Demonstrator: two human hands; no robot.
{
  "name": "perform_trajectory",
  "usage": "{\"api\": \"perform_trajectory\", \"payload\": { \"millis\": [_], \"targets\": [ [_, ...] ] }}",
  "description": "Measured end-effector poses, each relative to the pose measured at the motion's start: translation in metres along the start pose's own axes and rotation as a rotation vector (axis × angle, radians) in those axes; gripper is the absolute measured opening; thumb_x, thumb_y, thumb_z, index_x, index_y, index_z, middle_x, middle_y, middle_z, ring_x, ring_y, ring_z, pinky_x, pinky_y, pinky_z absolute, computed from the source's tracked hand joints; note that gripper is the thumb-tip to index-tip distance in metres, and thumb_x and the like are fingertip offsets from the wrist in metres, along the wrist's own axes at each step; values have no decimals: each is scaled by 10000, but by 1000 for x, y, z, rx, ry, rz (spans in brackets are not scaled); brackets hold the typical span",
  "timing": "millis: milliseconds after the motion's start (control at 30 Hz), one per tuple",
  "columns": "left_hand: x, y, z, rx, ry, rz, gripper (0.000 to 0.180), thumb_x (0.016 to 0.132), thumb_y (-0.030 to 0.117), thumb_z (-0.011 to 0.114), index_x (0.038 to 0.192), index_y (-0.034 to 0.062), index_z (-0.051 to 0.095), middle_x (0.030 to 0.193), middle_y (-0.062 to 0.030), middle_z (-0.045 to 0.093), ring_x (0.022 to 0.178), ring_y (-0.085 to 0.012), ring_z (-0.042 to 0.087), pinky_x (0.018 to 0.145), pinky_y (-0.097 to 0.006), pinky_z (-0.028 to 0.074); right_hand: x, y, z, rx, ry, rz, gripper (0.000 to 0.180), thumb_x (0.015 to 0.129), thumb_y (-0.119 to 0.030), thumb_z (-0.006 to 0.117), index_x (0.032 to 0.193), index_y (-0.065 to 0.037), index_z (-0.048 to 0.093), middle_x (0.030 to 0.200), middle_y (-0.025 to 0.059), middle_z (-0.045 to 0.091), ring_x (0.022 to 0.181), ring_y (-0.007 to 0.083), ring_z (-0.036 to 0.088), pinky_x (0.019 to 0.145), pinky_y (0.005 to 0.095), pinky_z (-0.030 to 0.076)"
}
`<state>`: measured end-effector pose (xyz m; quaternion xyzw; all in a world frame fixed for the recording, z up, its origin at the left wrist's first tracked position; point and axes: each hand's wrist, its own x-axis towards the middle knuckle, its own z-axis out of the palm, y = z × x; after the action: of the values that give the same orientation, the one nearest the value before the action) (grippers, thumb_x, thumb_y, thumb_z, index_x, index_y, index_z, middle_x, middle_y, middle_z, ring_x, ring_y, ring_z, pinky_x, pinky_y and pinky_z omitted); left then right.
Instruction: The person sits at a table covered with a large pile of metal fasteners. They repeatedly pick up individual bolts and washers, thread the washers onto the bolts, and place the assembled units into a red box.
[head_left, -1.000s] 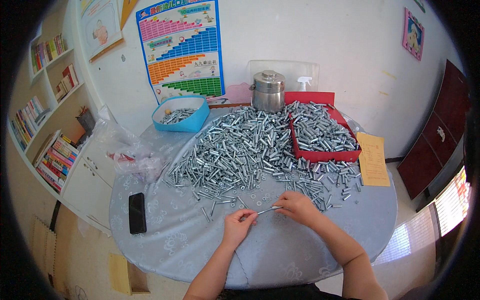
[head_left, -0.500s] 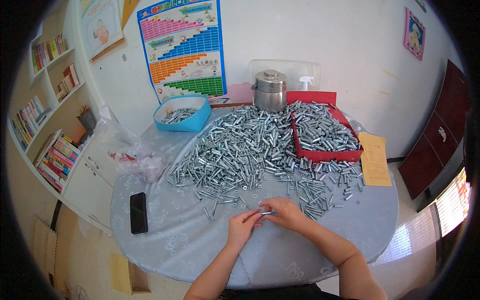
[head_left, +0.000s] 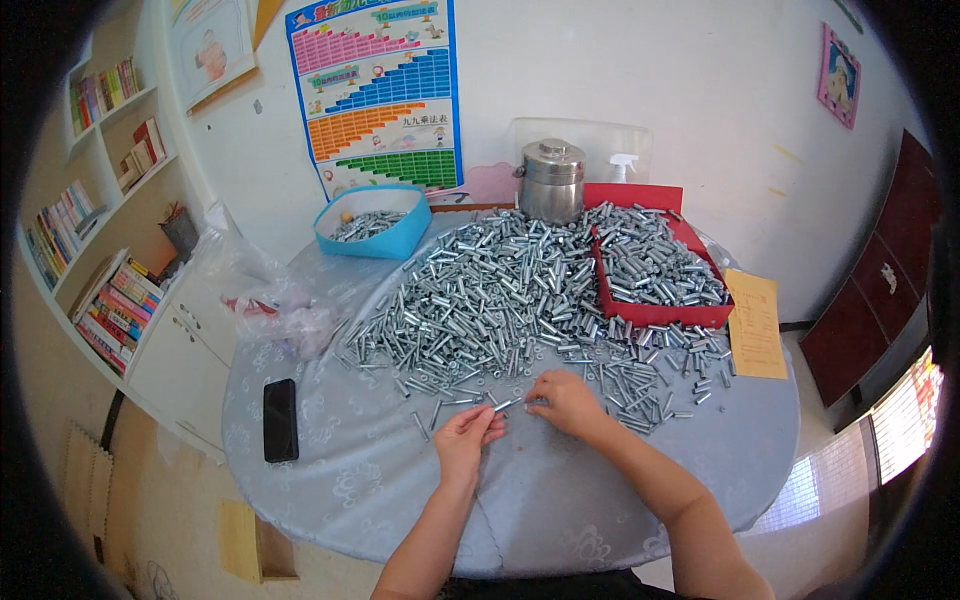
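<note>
A big heap of small silvery metal bolts and sleeves (head_left: 500,290) covers the middle of a round table (head_left: 350,470) with a pale blue patterned cloth. My left hand (head_left: 466,436) pinches one short metal bolt (head_left: 505,405) at the heap's near edge. My right hand (head_left: 563,400) is closed on a small metal piece right beside that bolt's tip; the piece itself is mostly hidden by the fingers. Both forearms come in from the bottom edge.
A red tray (head_left: 655,313) full of the same parts stands at the right, a blue tub (head_left: 385,240) with some at the back left. A steel canister (head_left: 551,180), a black phone (head_left: 280,419), a clear plastic bag (head_left: 265,290) and a yellow paper (head_left: 756,325) lie around.
My hands have drawn closer together; the bolt held out between them is now gripped nearer my left hand, and my right hand has shifted a little toward the heap.
</note>
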<state>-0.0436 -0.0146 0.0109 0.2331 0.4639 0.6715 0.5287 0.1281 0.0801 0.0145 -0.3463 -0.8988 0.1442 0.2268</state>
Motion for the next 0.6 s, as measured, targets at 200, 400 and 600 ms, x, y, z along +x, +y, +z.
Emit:
{"api": "perform_trajectory", "payload": {
  "millis": [200,400,600],
  "targets": [
    [2,-3,-4,-2,-18,-22,183,804,31,582,949,-80,572,851,-158,622,694,-185,617,610,-270,542,3,-8,-7,224,-8,218,152,693,-155,678,793,-56,623,740,50,609,735,206,561,670,319,442],
    [-1,-1,0,5,-51,-99,184,814,50,577,943,-81,572,847,-161,623,683,-178,617,613,-256,538,-1,-16,-19,1092,-35,450,127,762,-94,667,846,-40,588,781,-15,597,734,55,545,664,192,426],
    [-1,-3,-3,-59,-111,-220,201,821,74,578,949,-79,564,854,-169,623,676,-178,620,618,-241,533,-6,-14,-9,1106,-10,446,136,768,-92,658,877,-30,604,825,7,614,754,71,562,691,198,435]
  ]
}}
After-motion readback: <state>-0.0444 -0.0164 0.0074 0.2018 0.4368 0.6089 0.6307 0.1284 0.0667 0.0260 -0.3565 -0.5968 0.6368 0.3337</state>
